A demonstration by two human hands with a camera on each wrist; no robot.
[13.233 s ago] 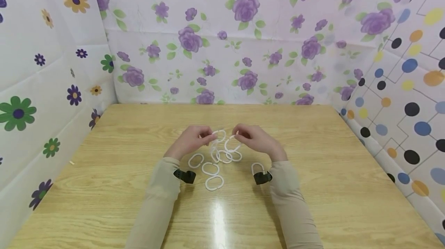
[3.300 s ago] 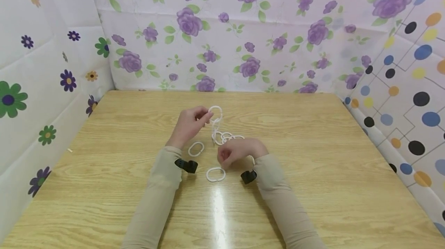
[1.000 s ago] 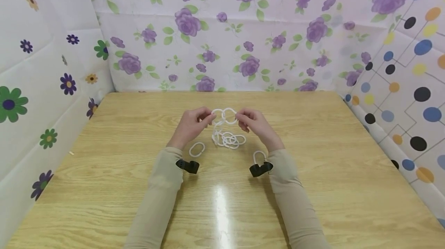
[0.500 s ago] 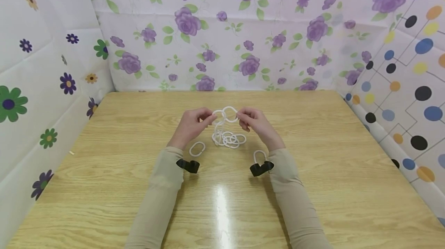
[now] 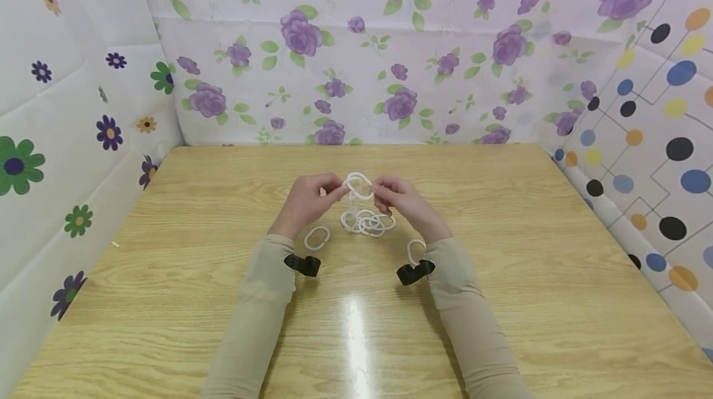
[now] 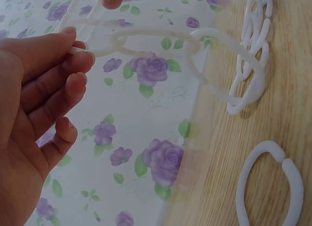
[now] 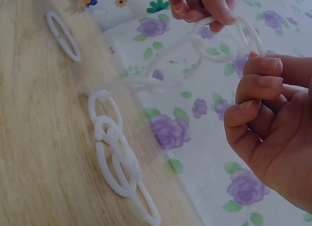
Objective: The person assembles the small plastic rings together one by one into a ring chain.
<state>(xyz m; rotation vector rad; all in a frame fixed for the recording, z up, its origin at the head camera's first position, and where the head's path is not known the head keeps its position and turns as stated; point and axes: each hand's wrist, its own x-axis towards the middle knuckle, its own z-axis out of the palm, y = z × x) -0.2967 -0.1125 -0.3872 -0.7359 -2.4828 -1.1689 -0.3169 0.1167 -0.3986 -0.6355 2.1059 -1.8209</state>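
My left hand (image 5: 309, 202) pinches an upper link of a white plastic link chain between thumb and forefinger. From there the chain hangs down to a small heap of joined links (image 5: 367, 219) on the table. My right hand (image 5: 411, 202) pinches the white end link (image 5: 357, 174), which overlaps the link at my left fingertips. In the left wrist view, joined links (image 6: 253, 92) run from my hand to the tabletop. The right wrist view shows both hands close together and the chain heap (image 7: 103, 162) below. Whether each link's gap is closed, I cannot tell.
One loose white link (image 5: 306, 240) with a gap lies near my left wrist. Another loose link (image 5: 409, 252) is partly hidden by the right wrist camera (image 5: 415, 272). Flowered and dotted cloths surround the wooden table (image 5: 139, 312). A small pale scrap (image 5: 115, 244) lies far left.
Two loose links have left the table's front middle since the earliest frame. In the last half second my right hand has moved left, bringing the end link over the link in my left hand.
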